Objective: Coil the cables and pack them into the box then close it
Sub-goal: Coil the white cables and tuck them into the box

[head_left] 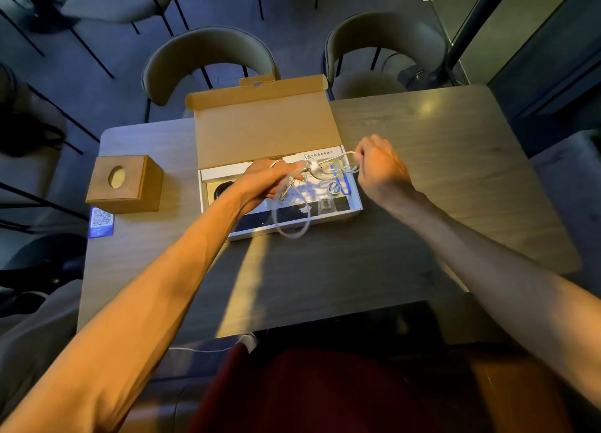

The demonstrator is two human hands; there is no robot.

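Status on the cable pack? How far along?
Partway. Done: a blue cable already lies in the open box. In hand: the white cable, with loops hanging from the left hand and the right hand gripping another stretch above the box. Left: finish the coil, put it in, and fold down the lid, which stands upright.

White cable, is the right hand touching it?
Touching. The head view shows the right hand's fingers curled round the white cable above the open box; the left hand holds its loops.
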